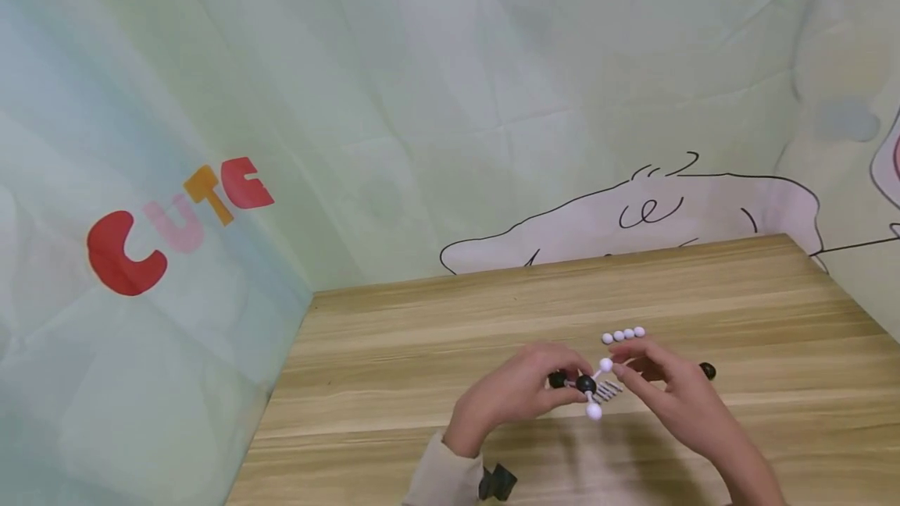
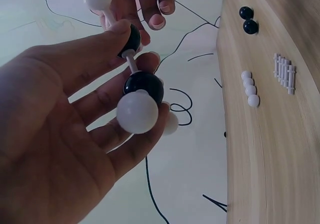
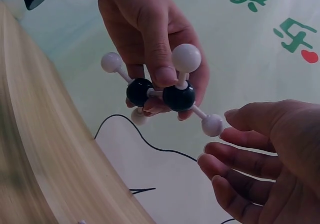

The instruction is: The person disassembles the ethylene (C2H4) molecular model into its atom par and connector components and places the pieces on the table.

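A: Fingers?

B: My left hand (image 1: 502, 389) pinches the ball-and-stick model (image 3: 179, 97), held up off the wooden table (image 1: 394, 334). My right hand (image 1: 682, 397) is loosely spread, holding nothing; thumb and index tips sit just beside one white end ball (image 3: 212, 126). Can't tell if they touch it.

A: Model count?

B: Two black centre balls (image 3: 139, 91), linked, plus four white ends. Only the right wrist view gets all four whites. Left wrist shows three, head two.

A: Loose stuff?

B: Row of four white balls (image 2: 251, 90) on the table, in head and left wrist views both. Loose black balls (image 2: 251, 26): left wrist shows two, side by side; head only makes out one, just past my right hand. Sticks (image 2: 283, 72): one bunch near the white row, packed too tight to count.
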Tool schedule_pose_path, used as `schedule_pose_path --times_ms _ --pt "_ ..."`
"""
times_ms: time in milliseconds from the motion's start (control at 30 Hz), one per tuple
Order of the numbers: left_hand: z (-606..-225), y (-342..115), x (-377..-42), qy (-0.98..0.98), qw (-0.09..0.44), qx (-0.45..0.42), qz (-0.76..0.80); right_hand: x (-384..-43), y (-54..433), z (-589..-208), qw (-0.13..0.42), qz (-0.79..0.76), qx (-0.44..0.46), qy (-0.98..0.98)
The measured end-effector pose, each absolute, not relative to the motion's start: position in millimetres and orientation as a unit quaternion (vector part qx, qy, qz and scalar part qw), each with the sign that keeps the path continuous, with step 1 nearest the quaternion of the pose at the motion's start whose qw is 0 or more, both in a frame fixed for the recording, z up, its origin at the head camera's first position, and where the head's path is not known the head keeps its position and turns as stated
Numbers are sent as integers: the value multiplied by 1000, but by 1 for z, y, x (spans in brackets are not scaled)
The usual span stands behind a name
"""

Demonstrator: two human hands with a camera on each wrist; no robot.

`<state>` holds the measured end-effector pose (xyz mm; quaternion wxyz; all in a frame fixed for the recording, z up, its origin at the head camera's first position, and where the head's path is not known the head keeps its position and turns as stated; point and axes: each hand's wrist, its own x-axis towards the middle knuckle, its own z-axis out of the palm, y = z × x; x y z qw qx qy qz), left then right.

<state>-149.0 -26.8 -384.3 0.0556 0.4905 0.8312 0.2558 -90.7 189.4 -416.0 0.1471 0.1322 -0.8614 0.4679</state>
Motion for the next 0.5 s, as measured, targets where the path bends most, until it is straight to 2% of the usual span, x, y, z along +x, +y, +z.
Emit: schedule_pose_path --times_ms 500 --pt "-389 -31 -149 807 138 466 334 -90 185 -421 122 491 137 -852"
